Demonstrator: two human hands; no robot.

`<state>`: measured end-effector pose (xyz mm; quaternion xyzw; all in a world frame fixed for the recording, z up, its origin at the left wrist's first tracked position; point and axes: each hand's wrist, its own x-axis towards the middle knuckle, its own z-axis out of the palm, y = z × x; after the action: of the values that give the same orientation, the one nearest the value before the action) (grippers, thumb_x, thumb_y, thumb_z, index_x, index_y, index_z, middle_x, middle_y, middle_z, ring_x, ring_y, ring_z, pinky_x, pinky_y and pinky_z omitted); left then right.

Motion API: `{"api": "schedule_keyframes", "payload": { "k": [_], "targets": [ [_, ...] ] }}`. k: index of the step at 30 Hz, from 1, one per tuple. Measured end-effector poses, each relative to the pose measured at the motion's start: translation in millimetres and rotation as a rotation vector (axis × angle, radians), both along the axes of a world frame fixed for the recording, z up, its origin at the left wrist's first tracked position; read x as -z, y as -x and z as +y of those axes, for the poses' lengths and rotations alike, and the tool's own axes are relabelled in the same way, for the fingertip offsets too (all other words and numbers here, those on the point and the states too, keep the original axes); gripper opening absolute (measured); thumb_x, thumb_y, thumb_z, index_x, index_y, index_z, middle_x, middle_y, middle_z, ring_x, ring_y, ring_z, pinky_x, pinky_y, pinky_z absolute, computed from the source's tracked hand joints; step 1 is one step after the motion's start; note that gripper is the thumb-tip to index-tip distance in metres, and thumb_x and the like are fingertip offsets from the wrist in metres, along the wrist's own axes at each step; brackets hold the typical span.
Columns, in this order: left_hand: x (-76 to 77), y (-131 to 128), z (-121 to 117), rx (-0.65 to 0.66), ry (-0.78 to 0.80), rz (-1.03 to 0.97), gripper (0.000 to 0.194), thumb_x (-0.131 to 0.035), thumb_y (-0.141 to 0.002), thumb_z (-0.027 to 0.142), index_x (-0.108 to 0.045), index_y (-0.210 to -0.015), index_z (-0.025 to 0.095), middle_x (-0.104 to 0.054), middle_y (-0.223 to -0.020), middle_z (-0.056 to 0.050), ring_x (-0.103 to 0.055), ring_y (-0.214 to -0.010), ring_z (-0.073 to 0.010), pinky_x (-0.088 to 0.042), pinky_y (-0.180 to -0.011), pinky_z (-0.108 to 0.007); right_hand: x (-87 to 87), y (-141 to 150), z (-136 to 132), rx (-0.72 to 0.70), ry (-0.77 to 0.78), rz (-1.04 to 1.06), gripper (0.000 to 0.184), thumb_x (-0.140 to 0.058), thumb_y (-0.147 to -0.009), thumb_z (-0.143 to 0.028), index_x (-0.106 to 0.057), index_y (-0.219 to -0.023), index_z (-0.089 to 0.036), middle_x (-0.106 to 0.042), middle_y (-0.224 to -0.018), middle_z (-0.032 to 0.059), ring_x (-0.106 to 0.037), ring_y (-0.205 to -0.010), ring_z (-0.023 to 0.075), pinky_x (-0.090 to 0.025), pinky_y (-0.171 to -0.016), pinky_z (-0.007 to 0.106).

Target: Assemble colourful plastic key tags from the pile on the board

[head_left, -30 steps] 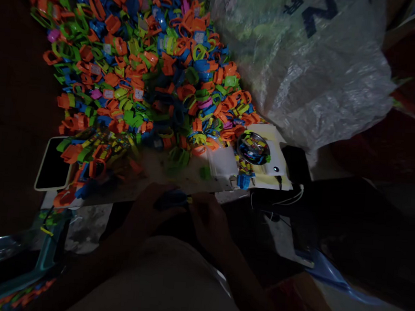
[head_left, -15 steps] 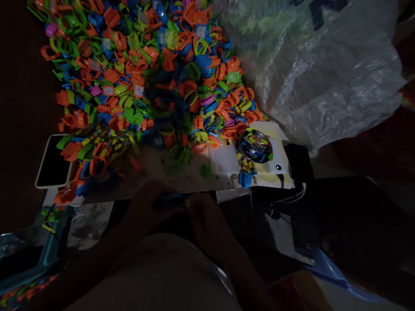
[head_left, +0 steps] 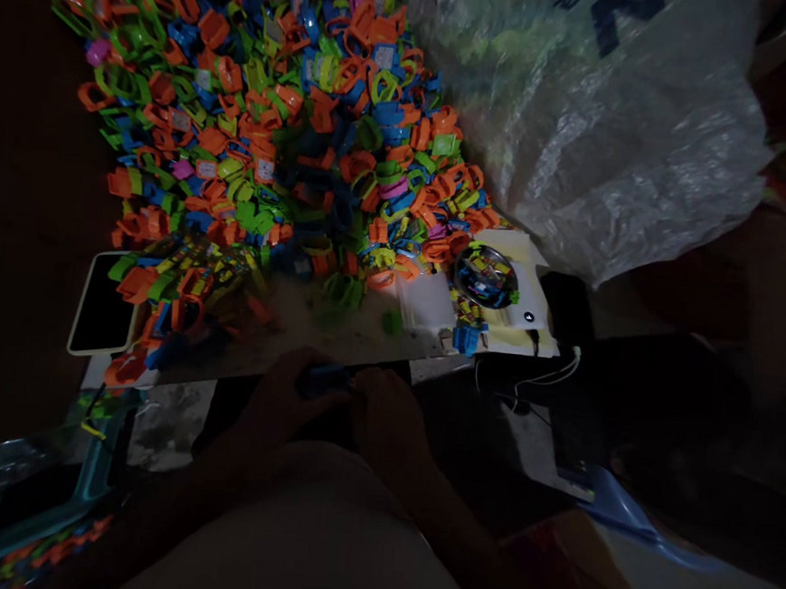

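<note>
In dim light, my left hand (head_left: 275, 403) and my right hand (head_left: 387, 417) meet just below the board's near edge, over my lap. Both are closed around a small dark blue plastic piece (head_left: 324, 380) held between them. A big heap of orange, blue and green plastic clips (head_left: 263, 130) covers the board beyond my hands. A small round bowl (head_left: 486, 276) of tiny coloured parts sits right of the heap on a white sheet (head_left: 525, 300).
A phone (head_left: 98, 312) lies face up at the heap's left edge. A large clear plastic sack (head_left: 584, 119) fills the upper right. A dark box with white cables (head_left: 564, 322) sits beside the bowl. A teal tray (head_left: 23, 501) of parts is at lower left.
My hands have drawn closer together around the blue piece; a small yellow bit seen between them earlier no longer shows. The view shifted slightly.
</note>
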<state>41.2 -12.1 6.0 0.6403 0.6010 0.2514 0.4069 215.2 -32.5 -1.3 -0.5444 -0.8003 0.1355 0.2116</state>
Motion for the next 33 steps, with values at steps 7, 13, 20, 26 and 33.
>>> {"api": "schedule_keyframes", "payload": {
  "k": [7, 13, 20, 26, 33],
  "targets": [
    [-4.3, 0, -1, 0.037, 0.169, -0.044, 0.029, -0.066, -0.079, 0.044, -0.061, -0.094, 0.02, -0.067, -0.09, -0.002, -0.063, -0.084, -0.0199, -0.049, -0.071, -0.029, 8.2, -2, 2, -0.075, -0.015, -0.123, 0.017, -0.047, -0.088, -0.011, -0.058, -0.099, -0.016, -0.066, -0.09, 0.0089, -0.056, -0.077, 0.0225, -0.038, -0.068, 0.034],
    [-10.1, 1, -3, 0.063, 0.24, -0.006, 0.033, -0.062, -0.081, 0.047, -0.059, -0.1, 0.021, -0.067, -0.095, -0.004, -0.063, -0.088, -0.0223, -0.048, -0.076, -0.032, -6.7, -4, 7, -0.271, 0.198, -0.255, 0.007, -0.053, -0.086, -0.017, -0.06, -0.088, -0.018, -0.063, -0.076, 0.0061, -0.055, -0.07, 0.0201, -0.031, -0.058, 0.032],
    [-9.9, 15, 10, 0.172, 0.234, -0.097, 0.036, -0.037, -0.096, 0.046, -0.06, -0.101, 0.02, -0.067, -0.095, -0.003, -0.061, -0.09, -0.0185, -0.048, -0.079, -0.029, -5.0, -10, 19, -0.35, 0.021, -0.323, 0.01, -0.05, -0.091, -0.015, -0.06, -0.093, -0.018, -0.064, -0.08, 0.0048, -0.056, -0.078, 0.0185, -0.032, -0.065, 0.032],
    [-19.8, 27, 20, 0.291, -0.012, 0.015, 0.016, -0.057, -0.085, 0.027, -0.065, -0.098, 0.02, -0.069, -0.092, -0.003, -0.064, -0.086, -0.017, -0.05, -0.072, -0.025, -12.0, -18, 20, -0.341, -0.224, -0.242, 0.011, -0.056, -0.089, -0.017, -0.059, -0.099, -0.019, -0.065, -0.079, 0.0015, -0.052, -0.073, 0.0171, -0.03, -0.064, 0.032],
    [-31.3, 22, 16, 0.376, -0.347, 0.184, 0.019, -0.05, -0.082, 0.012, -0.067, -0.087, 0.019, -0.069, -0.079, -0.003, -0.064, -0.073, -0.0149, -0.047, -0.064, -0.023, -15.9, -18, 8, -0.308, -0.248, -0.217, 0.017, -0.055, -0.09, -0.018, -0.059, -0.106, -0.021, -0.068, -0.087, 0.0018, -0.051, -0.07, 0.016, -0.03, -0.063, 0.033]
  ]
}}
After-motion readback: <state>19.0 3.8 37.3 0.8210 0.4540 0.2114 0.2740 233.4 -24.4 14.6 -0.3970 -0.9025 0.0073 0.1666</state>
